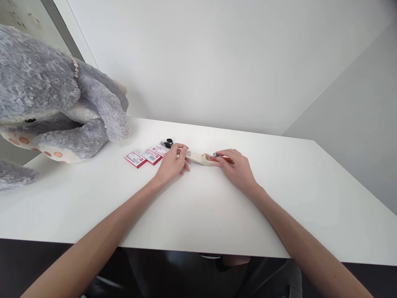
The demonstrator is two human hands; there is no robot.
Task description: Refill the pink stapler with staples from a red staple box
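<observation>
A narrow beige box lies on the white table between my hands. My left hand is closed on its left end, fingers curled over the label. At the box's open right end my right hand pinches a slim reddish tube with a silver tip, which sits partly inside the box. Several small red-and-white packets lie in a row just left of my left hand. A small black and silver object rests behind them.
A large grey plush toy with pale paws sits on the table's left end. A white wall runs behind the table; its near edge is dark underneath. The right half of the tabletop holds no objects.
</observation>
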